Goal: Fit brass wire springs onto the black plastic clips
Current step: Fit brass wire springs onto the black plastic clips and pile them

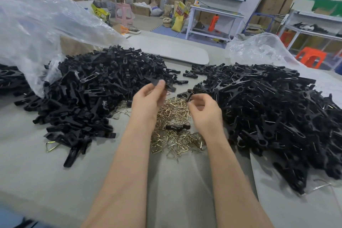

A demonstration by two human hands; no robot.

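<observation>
My left hand [148, 98] pinches a black plastic clip [167, 85] between thumb and fingertips, held above the table. My right hand [204, 111] hovers just right of it with fingers curled; whether it holds a clip piece or a spring I cannot tell. Below both hands lies a heap of brass wire springs [175, 135], with one black clip [177, 127] lying on it. A big pile of loose black clip halves [96, 94] sits to the left. A pile of clips with springs fitted [273, 113] spreads to the right.
A clear plastic bag [37, 29] billows over the left pile, and another [259, 48] lies behind the right pile. A grey board [175, 50] lies at the table's far side. Stray springs [50, 146] lie near the left pile. Cartons, shelving and stools fill the room behind.
</observation>
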